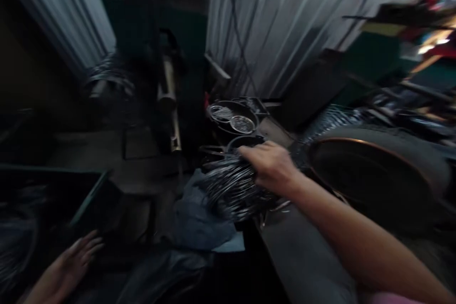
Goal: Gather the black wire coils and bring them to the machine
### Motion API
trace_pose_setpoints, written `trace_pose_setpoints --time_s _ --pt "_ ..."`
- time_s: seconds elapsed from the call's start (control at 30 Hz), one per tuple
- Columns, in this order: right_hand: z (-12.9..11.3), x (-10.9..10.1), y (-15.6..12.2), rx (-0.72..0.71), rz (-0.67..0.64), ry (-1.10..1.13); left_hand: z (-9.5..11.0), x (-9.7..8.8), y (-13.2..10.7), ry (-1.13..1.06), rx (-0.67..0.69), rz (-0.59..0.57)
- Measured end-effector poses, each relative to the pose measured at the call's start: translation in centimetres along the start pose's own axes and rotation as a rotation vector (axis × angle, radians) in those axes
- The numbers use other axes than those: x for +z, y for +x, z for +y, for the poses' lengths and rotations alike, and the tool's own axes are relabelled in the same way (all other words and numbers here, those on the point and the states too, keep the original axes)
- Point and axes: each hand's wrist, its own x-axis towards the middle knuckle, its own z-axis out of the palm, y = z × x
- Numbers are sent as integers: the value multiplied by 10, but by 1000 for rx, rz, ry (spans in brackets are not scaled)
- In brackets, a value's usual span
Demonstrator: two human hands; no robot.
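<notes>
My right hand (272, 166) reaches forward and rests on a stack of thin metal rings (231, 185) lying on the edge of a grey work surface (302, 251). Its fingers curl over the top of the stack, seeming to grip it; the picture is blurred. My left hand (73, 263) hangs low at the bottom left, fingers spread, holding nothing, above a dark floor area. A dark round pan (237, 116) with a wire ring and a small metal disc in it stands just beyond the stack.
A large dark round basin (370, 175) with a copper-coloured rim sits right of my arm. A dark machine column (167, 80) stands ahead, corrugated metal sheets (285, 23) behind it. A dark tray (53, 194) is at left, crumpled grey cloth (203, 223) below the rings.
</notes>
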Motion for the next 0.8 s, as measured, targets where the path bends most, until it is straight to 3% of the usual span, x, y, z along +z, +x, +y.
trace_pose_setpoints --time_s 0.07,0.13,0.33,0.57,0.7,0.8 --pt "23 1 12 46 32 -64 -7 -18 5 -97 39 80" --pt "45 1 29 126 13 -142 -12 -26 11 -166 93 49" --pt "97 -2 108 404 -180 -336 -10 -25 26 -200 67 -87" --pt "156 18 231 403 -238 -420 -5 -23 34 -225 85 -137" --pt "174 46 289 459 -208 -317 -2 -18 32 -245 75 -142" --pt "179 62 301 628 -311 -74 1 -15 29 -251 54 -117"
